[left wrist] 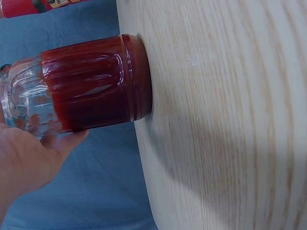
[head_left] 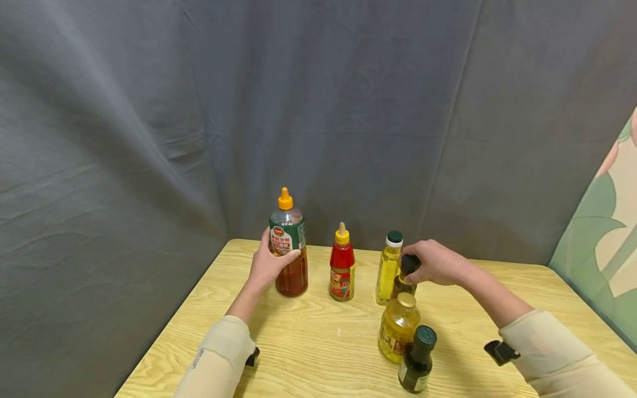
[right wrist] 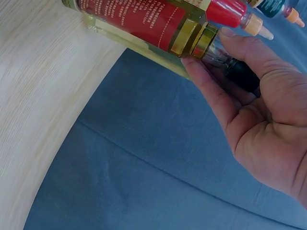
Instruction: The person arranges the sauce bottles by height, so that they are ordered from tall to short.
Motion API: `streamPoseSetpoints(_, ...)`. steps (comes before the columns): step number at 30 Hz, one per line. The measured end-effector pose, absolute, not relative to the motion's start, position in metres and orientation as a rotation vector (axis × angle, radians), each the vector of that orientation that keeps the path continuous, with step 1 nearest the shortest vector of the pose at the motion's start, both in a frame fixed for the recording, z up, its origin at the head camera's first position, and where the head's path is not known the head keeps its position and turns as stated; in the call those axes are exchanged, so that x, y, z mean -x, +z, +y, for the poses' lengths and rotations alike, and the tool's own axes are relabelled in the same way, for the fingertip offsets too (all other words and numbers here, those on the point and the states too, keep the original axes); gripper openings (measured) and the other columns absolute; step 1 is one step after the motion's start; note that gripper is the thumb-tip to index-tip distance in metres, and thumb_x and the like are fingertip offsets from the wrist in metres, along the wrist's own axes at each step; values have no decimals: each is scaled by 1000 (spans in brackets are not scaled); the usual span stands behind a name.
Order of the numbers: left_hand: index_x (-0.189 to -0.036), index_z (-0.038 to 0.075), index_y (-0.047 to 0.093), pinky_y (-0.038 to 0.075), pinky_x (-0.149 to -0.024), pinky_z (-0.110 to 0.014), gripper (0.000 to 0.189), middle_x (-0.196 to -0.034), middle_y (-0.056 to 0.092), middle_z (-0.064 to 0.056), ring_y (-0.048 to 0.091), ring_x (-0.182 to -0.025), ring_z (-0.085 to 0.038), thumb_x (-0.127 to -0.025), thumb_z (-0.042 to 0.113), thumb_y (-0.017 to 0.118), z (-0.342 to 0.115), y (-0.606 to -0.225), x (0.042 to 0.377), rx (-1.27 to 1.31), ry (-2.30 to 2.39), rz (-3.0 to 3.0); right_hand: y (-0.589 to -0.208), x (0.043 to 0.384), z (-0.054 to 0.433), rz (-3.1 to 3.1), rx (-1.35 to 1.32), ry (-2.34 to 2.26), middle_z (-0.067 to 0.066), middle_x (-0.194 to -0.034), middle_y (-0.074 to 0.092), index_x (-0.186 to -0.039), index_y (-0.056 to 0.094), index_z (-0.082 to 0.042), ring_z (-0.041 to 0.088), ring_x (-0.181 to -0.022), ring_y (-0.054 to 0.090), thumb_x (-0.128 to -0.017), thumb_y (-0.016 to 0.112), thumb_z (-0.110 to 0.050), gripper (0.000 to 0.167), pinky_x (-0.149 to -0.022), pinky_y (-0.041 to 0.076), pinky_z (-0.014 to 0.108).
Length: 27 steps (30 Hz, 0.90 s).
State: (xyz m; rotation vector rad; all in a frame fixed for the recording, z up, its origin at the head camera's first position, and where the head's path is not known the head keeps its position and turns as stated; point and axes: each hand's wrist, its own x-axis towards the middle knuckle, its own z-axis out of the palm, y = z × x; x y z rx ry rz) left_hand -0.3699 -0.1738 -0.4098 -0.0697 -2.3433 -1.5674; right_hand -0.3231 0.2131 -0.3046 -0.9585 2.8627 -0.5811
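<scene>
My left hand (head_left: 267,266) grips a large squeeze bottle of red sauce (head_left: 292,278) with a green label and orange nozzle cap, fingers behind and thumb across its front. The left wrist view shows this bottle (left wrist: 88,84) upright, its base on the table. On the right, my right hand (head_left: 438,263) pinches the neck of a small bottle with a black cap (head_left: 410,264). A red label (right wrist: 139,19) wraps that bottle in the right wrist view. Directly beside it stands a tall bottle of yellow oil (head_left: 386,276) with a dark green cap.
Between the hands stands a red squeeze bottle (head_left: 342,271) with a yellow cap. Nearer the front are a round yellow oil bottle (head_left: 398,326) and a dark bottle with a green cap (head_left: 417,362). A grey curtain (head_left: 338,121) hangs behind the wooden table (head_left: 318,348).
</scene>
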Motion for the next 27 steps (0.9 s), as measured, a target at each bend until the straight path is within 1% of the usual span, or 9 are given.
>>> streamPoseSetpoints(7,-160,27,21,42,-106,-55,100,-142,52,-10,52,-127,-32,-83,43,83,-175,-411,370,59,-1573,-2355,-306,325,220,2877,910,-574,-3,-81,61,-98,70,-7,14,-70,55,-81,85,-13,23,-59,48,30)
streamPoseSetpoints(14,-160,26,21,42,-106,-55,99,-141,53,-11,52,-127,-32,-84,41,83,-175,-409,370,66,-1580,-2353,-305,328,229,2892,881,-583,-1,-83,62,-99,70,-6,15,-71,55,-81,84,-11,23,-60,49,30)
streamPoseSetpoints(20,-160,25,21,42,-107,-54,98,-142,52,-11,52,-128,-32,-85,40,82,-175,-409,370,71,-1574,-2353,-305,334,236,2897,850,-598,1,-89,65,-103,70,-4,16,-74,58,-82,84,-12,26,-63,51,31)
streamPoseSetpoints(27,-160,25,21,42,-107,-54,99,-142,52,-11,52,-128,-32,-84,40,83,-175,-411,369,84,-1579,-2352,-308,341,248,2912,797,-603,3,-91,66,-102,71,-4,17,-75,60,-82,83,-11,25,-63,53,32)
